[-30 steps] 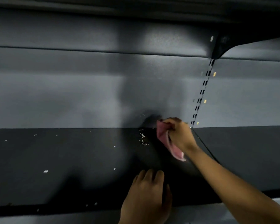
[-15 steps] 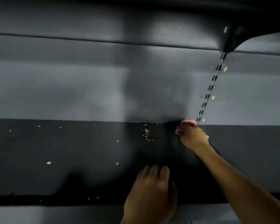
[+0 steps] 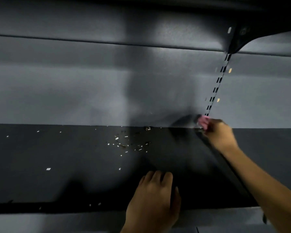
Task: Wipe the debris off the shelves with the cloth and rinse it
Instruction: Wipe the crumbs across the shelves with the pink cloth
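Poking toward the back wall (image 3: pixel 74 89), bunched cloth (image 3: pixel 203 121) sits gripped in right hand (image 3: pixel 220 133).

Views: one, a head-worn wide-angle camera.
Position: in front of a dark shelf (image 3: pixel 57 165), above its pale front edge (image 3: pixel 57 221), close in.
Facing: forward and down, across the shelf to the grey back panel (image 3: pixel 74 89), which fills the upper half of the frame.
Nearness: the left hand (image 3: pixel 153 199) lies low centre, close to the lens. The right hand (image 3: pixel 220 133), gripping the cloth (image 3: pixel 203 121), reaches the far join of shelf and panel.
Framing: a bracket (image 3: pixel 238 39) closes the top right corner. The slotted strip (image 3: pixel 217 88) leans, perhaps from lens distortion.
Quality: dim, and the right hand is blurred.
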`<action>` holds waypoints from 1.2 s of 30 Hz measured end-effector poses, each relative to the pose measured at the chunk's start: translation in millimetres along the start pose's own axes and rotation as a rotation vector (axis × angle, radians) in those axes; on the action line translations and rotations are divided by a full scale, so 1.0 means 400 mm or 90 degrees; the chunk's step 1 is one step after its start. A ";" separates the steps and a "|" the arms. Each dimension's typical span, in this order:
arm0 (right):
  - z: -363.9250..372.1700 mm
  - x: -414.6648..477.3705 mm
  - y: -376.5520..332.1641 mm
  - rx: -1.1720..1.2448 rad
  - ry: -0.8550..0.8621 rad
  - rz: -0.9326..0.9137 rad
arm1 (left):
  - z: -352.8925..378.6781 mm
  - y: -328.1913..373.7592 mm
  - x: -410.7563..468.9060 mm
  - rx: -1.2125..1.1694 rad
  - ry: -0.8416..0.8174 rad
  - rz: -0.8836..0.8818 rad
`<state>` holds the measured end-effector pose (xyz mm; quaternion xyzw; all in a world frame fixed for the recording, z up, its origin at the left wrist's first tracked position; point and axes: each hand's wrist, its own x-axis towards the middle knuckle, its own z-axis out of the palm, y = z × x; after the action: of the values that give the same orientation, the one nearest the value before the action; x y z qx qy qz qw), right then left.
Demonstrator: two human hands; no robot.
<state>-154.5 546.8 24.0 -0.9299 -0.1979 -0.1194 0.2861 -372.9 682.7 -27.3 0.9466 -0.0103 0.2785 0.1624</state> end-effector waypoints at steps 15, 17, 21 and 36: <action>0.207 -0.067 -0.275 0.098 -0.192 -0.184 | 0.004 -0.004 0.000 0.017 -0.067 0.004; 0.190 -0.023 -0.262 0.107 -0.107 -0.156 | 0.002 -0.005 -0.002 -0.002 -0.057 0.014; 0.171 0.048 -0.202 -0.076 -0.113 -0.004 | 0.001 -0.002 -0.005 0.002 -0.041 0.012; 0.201 0.008 -0.450 0.219 -0.250 -0.156 | -0.009 -0.006 -0.021 0.042 0.000 0.038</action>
<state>-221.4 731.0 47.5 -0.8424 -0.3776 0.0646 0.3790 -381.6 685.4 -29.6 0.9506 -0.0290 0.2835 0.1231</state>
